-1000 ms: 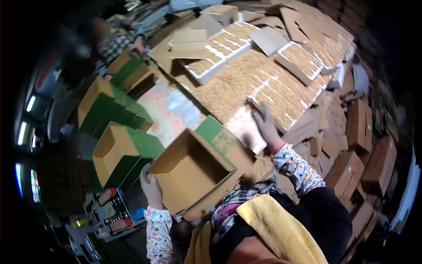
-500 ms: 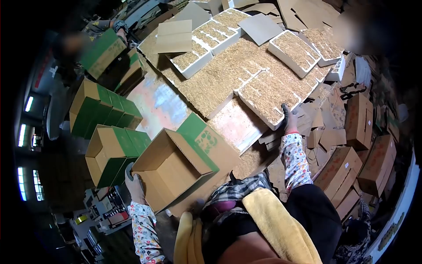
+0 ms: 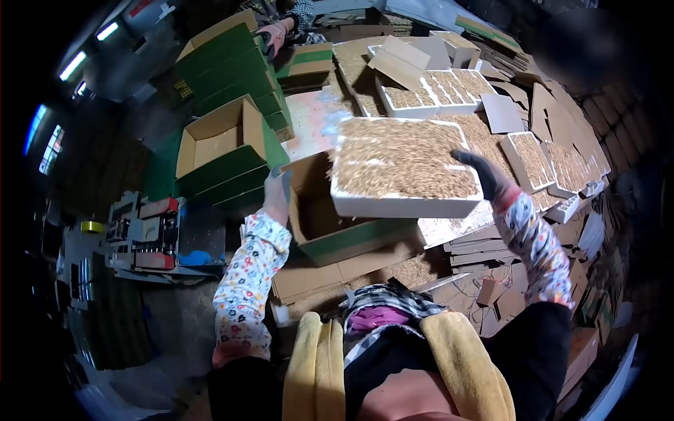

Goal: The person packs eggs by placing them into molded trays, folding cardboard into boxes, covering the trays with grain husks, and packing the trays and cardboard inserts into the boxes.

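My right hand (image 3: 483, 174), in a dark glove, grips the right end of a white foam tray (image 3: 404, 208) heaped with tan shavings or husks. The tray hangs over the right part of an open green-and-brown cardboard box (image 3: 330, 242), hiding some of its inside. At the box's left edge, my left hand (image 3: 277, 194), in a greyish glove, is closed on the cardboard wall. Flat brown cardboard (image 3: 337, 272) lies under the box on the near side.
Stacked green cardboard boxes (image 3: 221, 179) stand at left, with a co-worker's gloved hand (image 3: 274, 36) on another stack behind. More filled foam trays (image 3: 414, 112) cover the table's far side. A machine (image 3: 154, 235) stands at lower left; cardboard scraps (image 3: 484, 249) lie at right.
My right hand has lifted the filled foam tray off the table and brought it left over the box. My left hand stays at the box's edge. The view has turned left.
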